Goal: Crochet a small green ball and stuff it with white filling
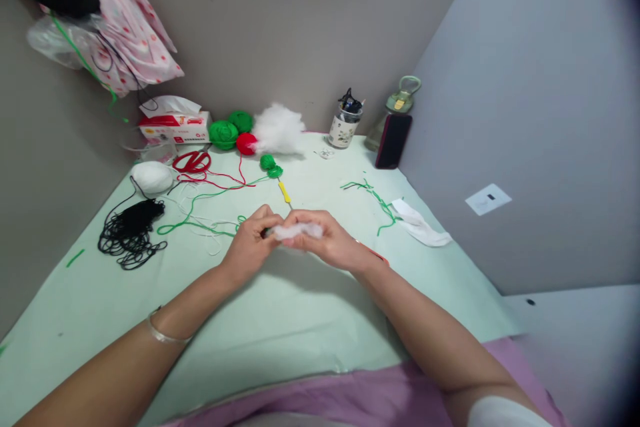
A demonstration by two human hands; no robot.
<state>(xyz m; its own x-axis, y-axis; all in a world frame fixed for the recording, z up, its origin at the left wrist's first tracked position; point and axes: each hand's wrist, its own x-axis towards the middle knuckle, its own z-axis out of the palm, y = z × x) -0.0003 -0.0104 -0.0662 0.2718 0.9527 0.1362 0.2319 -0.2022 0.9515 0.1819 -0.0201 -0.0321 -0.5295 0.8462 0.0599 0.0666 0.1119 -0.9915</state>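
Over the middle of the table, my two hands meet around a tuft of white stuffing (299, 231). My right hand (325, 240) is closed on the tuft, thumb below and fingers above. My left hand (253, 240) is closed at the tuft's left end; a dark greenish bit shows between its fingers, too hidden to name. Just beyond the hands lies a crochet hook with a yellow handle (284, 191). Small green yarn pieces (271, 165) sit at its far end. Green yarn strands (193, 220) trail beside my left hand.
Black yarn (133, 233), a white yarn ball (153, 177) and red scissors (193, 161) lie left. Green yarn balls (223, 135), a red ball (245, 143) and a stuffing heap (280, 130) line the back. A pen cup (344, 130), phone (394, 141) and bottle (400, 100) stand back right.
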